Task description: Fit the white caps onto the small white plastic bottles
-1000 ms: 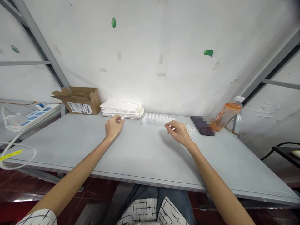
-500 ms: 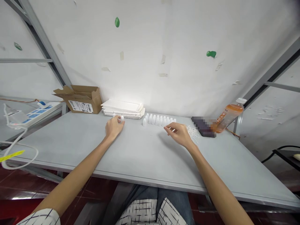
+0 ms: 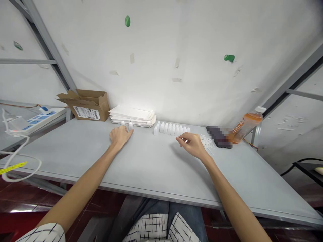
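- Left hand (image 3: 119, 137): thumb is held apart from the fingers; contact with two dark-tipped bottles (image 3: 130, 126) just beyond cannot be told.
- Both are stood upright before a white stack (image 3: 132, 114).
- Right hand (image 3: 193, 144): fingertips are brought close together; whether anything is pinched cannot be told.
- Grouped white bottles (image 3: 169, 129) are stood between the hands; small white pieces (image 3: 207, 142) are scattered beside the right.

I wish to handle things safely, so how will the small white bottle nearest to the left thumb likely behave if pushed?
The small white bottle would probably tip easily, as it stands upright and looks narrow for its height. Its rounded sides suggest that it may then roll. It is probably light, being so small.
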A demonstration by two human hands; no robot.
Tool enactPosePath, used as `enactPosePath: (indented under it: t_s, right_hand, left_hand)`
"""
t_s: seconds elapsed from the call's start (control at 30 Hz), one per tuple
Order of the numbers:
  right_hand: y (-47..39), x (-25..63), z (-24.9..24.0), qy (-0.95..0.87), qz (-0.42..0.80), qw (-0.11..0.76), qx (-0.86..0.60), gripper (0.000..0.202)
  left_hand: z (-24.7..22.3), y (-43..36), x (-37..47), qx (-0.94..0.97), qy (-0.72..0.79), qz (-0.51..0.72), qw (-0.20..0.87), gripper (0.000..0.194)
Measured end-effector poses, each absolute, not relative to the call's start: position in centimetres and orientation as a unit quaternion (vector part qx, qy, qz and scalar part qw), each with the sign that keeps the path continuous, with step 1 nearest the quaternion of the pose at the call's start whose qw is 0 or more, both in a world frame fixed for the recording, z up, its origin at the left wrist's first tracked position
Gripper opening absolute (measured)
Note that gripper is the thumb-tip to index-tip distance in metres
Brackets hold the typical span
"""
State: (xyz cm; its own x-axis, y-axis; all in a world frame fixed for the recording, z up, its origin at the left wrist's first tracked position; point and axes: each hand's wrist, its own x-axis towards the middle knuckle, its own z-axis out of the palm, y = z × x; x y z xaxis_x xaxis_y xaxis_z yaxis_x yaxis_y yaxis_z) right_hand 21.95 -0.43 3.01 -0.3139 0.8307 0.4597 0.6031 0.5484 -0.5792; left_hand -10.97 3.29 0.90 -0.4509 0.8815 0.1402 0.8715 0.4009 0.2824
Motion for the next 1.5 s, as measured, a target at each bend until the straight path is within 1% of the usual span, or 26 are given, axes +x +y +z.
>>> enactPosePath:
  t_s: [0.37, 0.43, 0.57, 0.63, 0.73, 0.93, 1.13, 1.2, 1.33, 1.37, 1.43, 1.5]
  right_hand:
    - [-0.5, 22.1, 3.0, -0.802, 0.152, 0.362, -0.451, 0.026]
    - [-0.5, 22.0, 3.1, -0.802, 0.152, 0.359, -0.453, 0.026]
    - [-0.6, 21.9, 3.2, -0.804, 0.154, 0.351, -0.454, 0.027]
    - [-0.7, 21.9, 3.2, -0.807, 0.156, 0.347, -0.452, 0.028]
    - [-0.7, 21.9, 3.1, -0.809, 0.159, 0.342, -0.451, 0.028]
    - [-0.6, 21.9, 3.1, -0.809, 0.163, 0.337, -0.453, 0.027]
    - [-0.6, 21.9, 3.1, -0.811, 0.158, 0.337, -0.451, 0.028]
    - [-0.5, 22.1, 3.2, -0.808, 0.154, 0.344, -0.454, 0.028]
    - [0.5, 23.6, 3.3, -0.78, 0.122, 0.384, -0.479, 0.025]
    - [0.9, 24.3, 3.3, -0.768, 0.106, 0.397, -0.492, 0.024]
    - [1.6, 25.8, 3.3, -0.739, 0.064, 0.423, -0.52, 0.024]
    - [2.2, 27.5, 3.1, -0.71, 0.03, 0.44, -0.549, 0.026]
  left_hand:
    - [1.4, 3.1, -11.4, 0.518, 0.844, 0.138, 0.022, 0.033]
    - [1.5, 3.0, -11.3, 0.524, 0.84, 0.14, 0.021, 0.038]
    - [1.3, 3.4, -11.4, 0.522, 0.841, 0.144, 0.01, 0.054]
    - [1.1, 3.7, -11.5, 0.517, 0.843, 0.15, 0.001, 0.057]
    - [0.9, 3.9, -11.6, 0.515, 0.843, 0.154, -0.003, 0.056]
    - [1.1, 3.8, -11.9, 0.511, 0.845, 0.157, 0.0, 0.048]
    - [1.4, 2.4, -11.2, 0.553, 0.816, 0.17, 0.012, 0.053]
    - [1.2, 1.8, -10.3, 0.591, 0.781, 0.202, 0.015, 0.052]
    - [1.2, 1.3, -8.4, 0.667, 0.673, 0.315, 0.064, 0.036]
    - [1.4, 1.4, -8.0, 0.672, 0.657, 0.33, 0.087, 0.036]
    - [1.8, 1.8, -7.0, 0.677, 0.645, 0.333, 0.124, 0.043]
    - [2.2, 2.4, -6.1, 0.681, 0.653, 0.309, 0.123, 0.049]
